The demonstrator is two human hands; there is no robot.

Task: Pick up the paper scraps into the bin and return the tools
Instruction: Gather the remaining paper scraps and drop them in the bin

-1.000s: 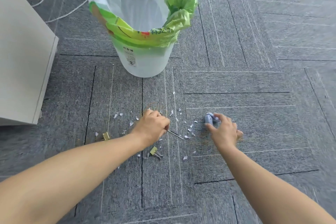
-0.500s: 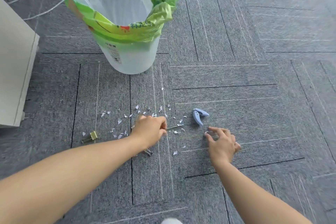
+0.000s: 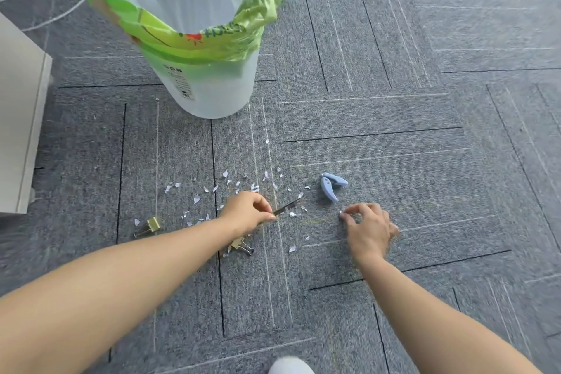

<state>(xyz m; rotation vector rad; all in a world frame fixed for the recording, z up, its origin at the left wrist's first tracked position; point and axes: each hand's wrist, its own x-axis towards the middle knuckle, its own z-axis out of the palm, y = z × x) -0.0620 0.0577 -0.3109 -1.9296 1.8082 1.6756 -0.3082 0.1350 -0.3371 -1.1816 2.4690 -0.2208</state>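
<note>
Grey carpet tiles (image 3: 394, 146) fill the head view, with a white bin (image 3: 212, 91) standing at the far left-centre, lined with a clear and green plastic bag (image 3: 261, 6) folded over its rim. Small white paper scraps (image 3: 197, 199) lie strewn on the carpet nearer than the bin, well apart from it, mostly in a loose band from left of centre to centre.

The left hand (image 3: 247, 211) sits among the scraps, fingers curled around a thin metal tool (image 3: 287, 206) – the tool juts out to the right of the fist, its far tip low over the carpet with scraps just beside it. The right hand (image 3: 368, 229) is down on the carpet to the right, thumb and forefinger drawn together at their tips; whether they pinch a scrap I cannot tell. A blue tool (image 3: 331, 187) lies on the carpet just beyond that hand, not touched by it.

One gold binder clip (image 3: 153, 224) lies to the left of the scraps, and a second binder clip (image 3: 239, 246) lies partly under the left wrist. A pale cabinet (image 3: 21, 118) stands at the left edge, a white cable (image 3: 54, 19) trails at the far left, and a white shoe tip (image 3: 290, 366) shows at the near edge.
</note>
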